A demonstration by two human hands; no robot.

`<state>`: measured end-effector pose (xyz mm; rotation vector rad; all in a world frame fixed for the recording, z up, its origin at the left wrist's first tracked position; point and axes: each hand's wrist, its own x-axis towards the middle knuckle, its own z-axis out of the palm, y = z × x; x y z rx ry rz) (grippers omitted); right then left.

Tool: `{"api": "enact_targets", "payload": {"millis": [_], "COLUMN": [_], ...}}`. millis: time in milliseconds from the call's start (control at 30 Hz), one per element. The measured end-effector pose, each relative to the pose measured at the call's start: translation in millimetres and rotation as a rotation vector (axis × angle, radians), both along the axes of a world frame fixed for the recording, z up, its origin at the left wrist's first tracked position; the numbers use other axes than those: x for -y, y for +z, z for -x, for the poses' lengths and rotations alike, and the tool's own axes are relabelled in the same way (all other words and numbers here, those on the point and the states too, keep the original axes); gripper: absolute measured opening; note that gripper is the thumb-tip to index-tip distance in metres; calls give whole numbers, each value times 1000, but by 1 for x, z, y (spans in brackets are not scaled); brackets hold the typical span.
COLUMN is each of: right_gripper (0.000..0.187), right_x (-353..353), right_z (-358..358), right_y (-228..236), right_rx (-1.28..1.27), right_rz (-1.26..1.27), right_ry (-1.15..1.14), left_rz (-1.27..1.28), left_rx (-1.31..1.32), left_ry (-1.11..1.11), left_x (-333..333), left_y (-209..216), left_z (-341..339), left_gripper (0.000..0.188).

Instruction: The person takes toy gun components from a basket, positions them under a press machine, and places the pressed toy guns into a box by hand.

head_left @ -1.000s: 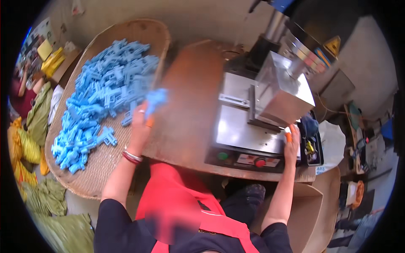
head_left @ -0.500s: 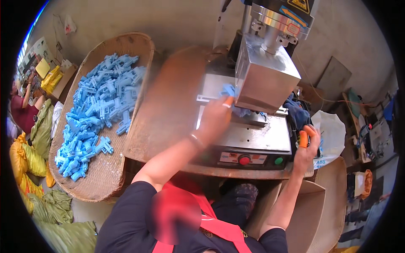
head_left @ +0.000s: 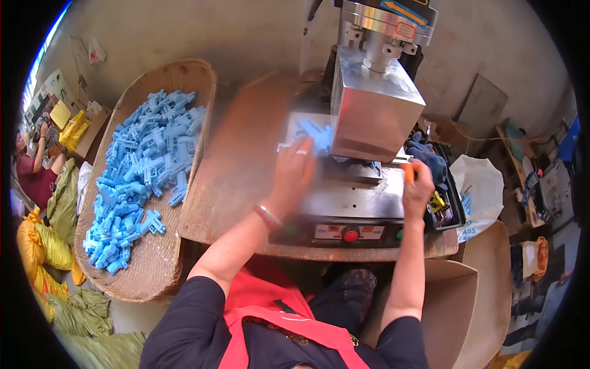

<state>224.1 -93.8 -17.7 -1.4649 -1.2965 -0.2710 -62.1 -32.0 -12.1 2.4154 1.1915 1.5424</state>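
Observation:
My left hand (head_left: 295, 175), smeared by motion, is at the left side of a heat-press machine, its fingers closed on light-blue plastic toy guns (head_left: 314, 136). How many it holds cannot be made out. Close beside them hangs the machine's square metal block (head_left: 375, 123), above a flat metal plate (head_left: 362, 200). My right hand (head_left: 418, 190), with an orange finger cover, is closed at the plate's right edge, by a thin metal strip. Whatever is between its fingers is hidden.
To the left, a long woven basket (head_left: 144, 286) carries a heap of blue toy guns. A black tray (head_left: 458, 215) with dark cloth stands right of the machine, beside a white bag (head_left: 482, 190). Below is a cardboard box (head_left: 448, 295). Another person (head_left: 37, 166) sits far left.
My left hand has drawn back to the left of the block with the blue toy guns. My right hand has moved from beside the dark cloth to the plate's right edge, its fingers closing.

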Motion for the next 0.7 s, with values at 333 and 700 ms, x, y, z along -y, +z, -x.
{"api": "enact_targets", "payload": {"millis": [333, 700], "right_gripper": [27, 39], "right_x": [-59, 251], "right_z": [27, -3], "right_y": [-30, 61], "right_rx": [86, 249], "right_rz": [120, 67], "right_ry": [86, -469], "left_rz": [150, 8], "left_rx": [97, -155], "left_ry": [-66, -134], "left_x": [6, -18], "left_y": [-17, -11], "left_z": [11, -75], "left_gripper": [34, 15]}}
